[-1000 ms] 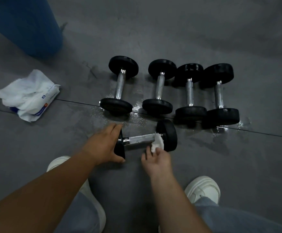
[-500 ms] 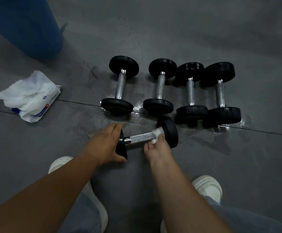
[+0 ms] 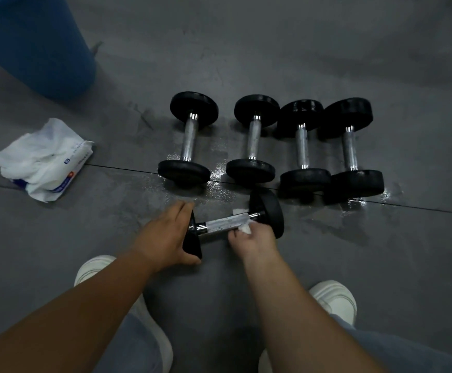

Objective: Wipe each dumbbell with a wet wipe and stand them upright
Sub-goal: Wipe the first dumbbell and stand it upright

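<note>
Floor [image 3: 327, 49]: dark grey, a thin seam running across it, wet patches glinting around the dumbbells.
Blue bin [image 3: 31, 41]: top-left corner, standing on the floor, only its lower part in view.
Row of four dumbbells [image 3: 270, 144]: black ends and chrome handles, set side by side beyond the hands, well apart from the bin.
Legs and shoes: grey trouser legs at the bottom edge, a white shoe [image 3: 334, 298] on the right, another partly hidden behind the left forearm.
Wipe packet [image 3: 41, 160]: white, open, loose wipes bunched on top, lying at the left near the seam.
Fifth dumbbell [image 3: 235, 220]: lying on its side just in front of the row, handle pointing left to right.
Left hand [image 3: 165, 235]: fingers and thumb clamped over the dumbbell's left end.
Right hand [image 3: 254, 236]: fingers curled together, pinching the wipe against the handle's right part.
Wet wipe [image 3: 243, 228]: small, white, crumpled, showing above and below the handle beside the right end.
</note>
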`<control>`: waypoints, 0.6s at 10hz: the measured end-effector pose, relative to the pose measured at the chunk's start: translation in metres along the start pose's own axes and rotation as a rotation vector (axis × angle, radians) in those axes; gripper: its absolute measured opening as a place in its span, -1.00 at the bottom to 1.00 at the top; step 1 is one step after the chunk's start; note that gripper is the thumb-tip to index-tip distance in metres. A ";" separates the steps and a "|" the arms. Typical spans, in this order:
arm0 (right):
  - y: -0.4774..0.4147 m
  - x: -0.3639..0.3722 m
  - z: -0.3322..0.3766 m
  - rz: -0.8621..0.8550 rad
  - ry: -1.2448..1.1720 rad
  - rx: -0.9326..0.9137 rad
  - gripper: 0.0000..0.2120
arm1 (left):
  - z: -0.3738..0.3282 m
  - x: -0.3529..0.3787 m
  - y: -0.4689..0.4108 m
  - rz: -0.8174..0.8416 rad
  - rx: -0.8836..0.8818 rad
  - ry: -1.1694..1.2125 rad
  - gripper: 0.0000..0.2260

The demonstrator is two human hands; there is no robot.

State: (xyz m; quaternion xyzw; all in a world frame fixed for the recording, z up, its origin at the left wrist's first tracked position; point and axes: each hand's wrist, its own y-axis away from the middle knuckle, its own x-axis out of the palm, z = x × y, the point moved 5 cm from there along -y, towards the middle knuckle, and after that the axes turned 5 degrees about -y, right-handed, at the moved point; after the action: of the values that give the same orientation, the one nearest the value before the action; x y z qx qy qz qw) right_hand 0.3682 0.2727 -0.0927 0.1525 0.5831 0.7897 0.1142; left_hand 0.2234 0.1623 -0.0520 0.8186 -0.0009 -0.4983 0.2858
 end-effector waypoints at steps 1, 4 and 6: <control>0.010 0.003 -0.002 -0.025 0.075 -0.061 -0.77 | 0.002 0.000 -0.001 0.011 -0.019 0.003 0.14; 0.044 0.005 -0.027 0.066 0.621 -0.057 -0.76 | 0.002 -0.004 -0.003 0.008 -0.009 0.015 0.15; 0.028 0.012 -0.042 0.033 0.583 0.088 -0.72 | -0.001 -0.007 -0.001 0.000 0.000 0.018 0.13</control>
State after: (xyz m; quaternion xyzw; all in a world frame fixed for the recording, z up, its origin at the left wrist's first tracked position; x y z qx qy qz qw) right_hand 0.3417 0.2316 -0.0761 -0.0665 0.6223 0.7761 -0.0776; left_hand 0.2204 0.1657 -0.0462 0.8230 0.0018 -0.4910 0.2858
